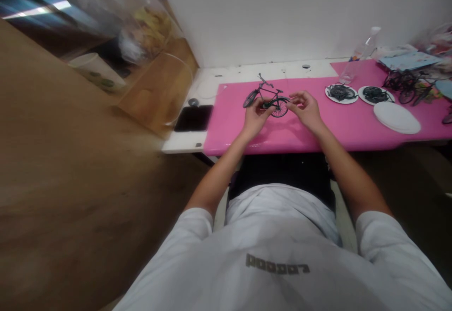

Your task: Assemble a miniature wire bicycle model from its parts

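Note:
A small black model bicycle [266, 95] is held up over the pink table covering [226, 132], its handlebars toward the upper left. My left hand [257, 115] grips it low on the frame, with thumb and fingers closed around the pedal area. Close to the rear wheel is my right hand [306, 109], its thumb and fingertips pinched together at the wheel's right edge. Whether a small part sits between those fingertips is too small to make out.
Two white plates of black parts, one left [331, 95] and one right [391, 99], lie to the right beside a blank white plate [397, 118]. Behind stands a clear bottle [360, 56]. More model bicycles [406, 85] crowd the far right. A dark flat object [193, 118] lies left.

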The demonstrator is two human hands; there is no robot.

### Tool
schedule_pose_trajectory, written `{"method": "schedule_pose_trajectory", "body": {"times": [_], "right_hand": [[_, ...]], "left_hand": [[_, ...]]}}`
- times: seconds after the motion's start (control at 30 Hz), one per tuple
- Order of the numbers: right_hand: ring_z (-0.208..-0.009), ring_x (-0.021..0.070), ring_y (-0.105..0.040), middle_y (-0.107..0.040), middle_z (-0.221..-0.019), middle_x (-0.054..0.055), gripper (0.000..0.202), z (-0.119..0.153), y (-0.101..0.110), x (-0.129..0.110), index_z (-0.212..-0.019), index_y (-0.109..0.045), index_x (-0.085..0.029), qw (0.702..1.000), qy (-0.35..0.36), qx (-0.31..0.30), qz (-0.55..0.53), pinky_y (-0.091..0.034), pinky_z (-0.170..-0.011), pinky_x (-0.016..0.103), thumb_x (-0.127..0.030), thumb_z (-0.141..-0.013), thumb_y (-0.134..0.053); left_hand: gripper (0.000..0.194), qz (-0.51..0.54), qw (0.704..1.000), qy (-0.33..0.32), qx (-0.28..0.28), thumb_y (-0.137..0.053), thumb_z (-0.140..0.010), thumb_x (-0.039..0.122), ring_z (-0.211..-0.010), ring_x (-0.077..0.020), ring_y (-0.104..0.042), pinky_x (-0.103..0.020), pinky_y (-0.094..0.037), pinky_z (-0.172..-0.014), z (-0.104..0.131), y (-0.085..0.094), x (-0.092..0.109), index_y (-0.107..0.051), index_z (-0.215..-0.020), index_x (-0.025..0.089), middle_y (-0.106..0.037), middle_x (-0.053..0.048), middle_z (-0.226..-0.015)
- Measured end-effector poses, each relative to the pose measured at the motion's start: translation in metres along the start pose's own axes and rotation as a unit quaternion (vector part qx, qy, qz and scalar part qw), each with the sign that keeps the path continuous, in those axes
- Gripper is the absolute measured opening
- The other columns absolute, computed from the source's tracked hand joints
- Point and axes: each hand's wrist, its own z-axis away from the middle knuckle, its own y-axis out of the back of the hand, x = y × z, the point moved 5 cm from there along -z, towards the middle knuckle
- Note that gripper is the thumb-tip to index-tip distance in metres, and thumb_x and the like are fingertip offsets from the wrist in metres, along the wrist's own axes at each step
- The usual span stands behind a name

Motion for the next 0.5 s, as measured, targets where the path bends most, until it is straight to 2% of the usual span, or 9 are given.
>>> {"method": "schedule_pose_trajectory", "body": {"times": [0.17, 0.5], "right_hand": [[-0.092, 0.0229, -0.074, -0.076, -0.096, 0.003, 0.066, -0.0011, 0.0037, -0.0006, -0.114, -0.072, -0.029, 1.0, 0.005, 0.014, 0.0, -0.058, -0.076, 0.034, -0.077, -0.076, -0.098], [-0.092, 0.0227, -0.076, -0.078, -0.095, 0.003, 0.067, 0.0003, 0.0053, -0.0071, -0.111, -0.072, -0.029, 0.999, -0.002, 0.035, -0.003, -0.06, -0.077, 0.034, -0.078, -0.074, -0.098]], "left_hand": [[0.052, -0.043, 0.997, -0.059, -0.011, -0.098, -0.081, 0.063, -0.099, -0.0204, -0.075, -0.033, -0.059, -0.089, -0.0026, 0.0016, -0.0073, -0.078, -0.108, 0.023, -0.08, -0.006, -0.106], [0.049, -0.031, 0.999, -0.042, -0.006, -0.098, -0.083, 0.061, -0.096, -0.0188, -0.075, -0.033, -0.059, -0.092, -0.0021, 0.0017, -0.008, -0.081, -0.108, 0.023, -0.079, -0.006, -0.103]]}}
